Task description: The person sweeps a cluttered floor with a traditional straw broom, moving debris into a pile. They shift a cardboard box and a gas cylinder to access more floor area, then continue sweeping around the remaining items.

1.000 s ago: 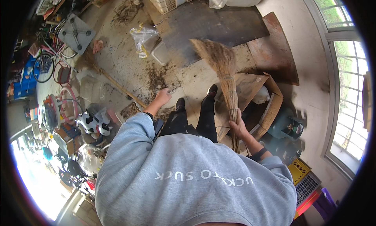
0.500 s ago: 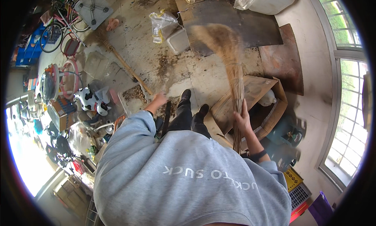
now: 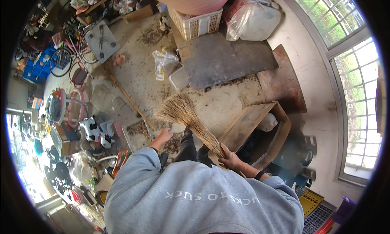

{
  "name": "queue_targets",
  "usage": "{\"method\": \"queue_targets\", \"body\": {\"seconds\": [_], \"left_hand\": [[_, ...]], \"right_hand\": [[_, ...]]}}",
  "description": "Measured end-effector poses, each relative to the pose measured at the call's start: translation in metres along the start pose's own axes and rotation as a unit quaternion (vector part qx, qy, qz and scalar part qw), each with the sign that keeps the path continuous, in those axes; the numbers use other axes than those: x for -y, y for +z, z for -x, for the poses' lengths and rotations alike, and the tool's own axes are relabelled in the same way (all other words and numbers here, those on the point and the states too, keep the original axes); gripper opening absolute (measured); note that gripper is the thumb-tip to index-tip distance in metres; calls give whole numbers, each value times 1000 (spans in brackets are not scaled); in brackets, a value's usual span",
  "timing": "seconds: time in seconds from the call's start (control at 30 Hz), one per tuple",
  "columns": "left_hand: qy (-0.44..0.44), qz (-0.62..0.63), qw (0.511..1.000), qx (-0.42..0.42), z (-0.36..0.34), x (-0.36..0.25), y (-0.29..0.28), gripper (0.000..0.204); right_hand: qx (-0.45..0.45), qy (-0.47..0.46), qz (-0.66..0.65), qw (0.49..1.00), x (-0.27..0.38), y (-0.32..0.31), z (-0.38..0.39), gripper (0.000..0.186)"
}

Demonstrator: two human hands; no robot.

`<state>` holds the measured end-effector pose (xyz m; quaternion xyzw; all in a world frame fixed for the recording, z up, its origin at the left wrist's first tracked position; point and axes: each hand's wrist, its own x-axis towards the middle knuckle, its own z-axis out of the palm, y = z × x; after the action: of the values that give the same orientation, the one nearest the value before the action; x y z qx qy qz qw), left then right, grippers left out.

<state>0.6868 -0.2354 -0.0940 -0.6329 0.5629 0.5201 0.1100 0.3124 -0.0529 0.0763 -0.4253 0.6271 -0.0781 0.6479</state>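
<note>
My right hand [image 3: 230, 157] grips a straw broom [image 3: 176, 108] low on its bound handle; its fanned bristles reach across the middle of the floor. My left hand [image 3: 164, 134] has curled fingers; what they hold, if anything, I cannot make out. Just left of it lies a long wooden-handled broom [image 3: 132, 102], by a patch of dark debris [image 3: 138, 129]. An open cardboard box [image 3: 245, 126] with a pale container [image 3: 268, 121] inside stands right of my right hand.
Dark boards [image 3: 227, 59], a white crate [image 3: 195, 25], a jerrycan [image 3: 256, 19] and plastic bags [image 3: 161, 63] lie ahead. Bicycles [image 3: 61, 61], a cow-patterned toy [image 3: 101, 134] and clutter crowd the left. Gas cylinders [image 3: 296, 157] stand by the wall and barred windows [image 3: 355, 104] at right.
The broom in my right hand has swung down and leftward, its bristles lower and nearer my feet. My left hand has shifted slightly. The view now takes in more of the floor ahead.
</note>
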Motion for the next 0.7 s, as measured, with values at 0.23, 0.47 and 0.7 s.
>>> {"method": "queue_targets", "body": {"seconds": [0.23, 0.47, 0.7], "left_hand": [[61, -12, 996, -58, -5, -32, 26, 40], [102, -35, 994, 14, -44, -60, 35, 44], [176, -117, 977, 39, -120, -121, -21, 43]], "right_hand": [[-176, -87, -165, 967, -28, -30, 22, 82], [-343, -156, -380, 844, -24, -128, -21, 75], [-602, -59, -337, 721, 18, -300, -147, 49]]}}
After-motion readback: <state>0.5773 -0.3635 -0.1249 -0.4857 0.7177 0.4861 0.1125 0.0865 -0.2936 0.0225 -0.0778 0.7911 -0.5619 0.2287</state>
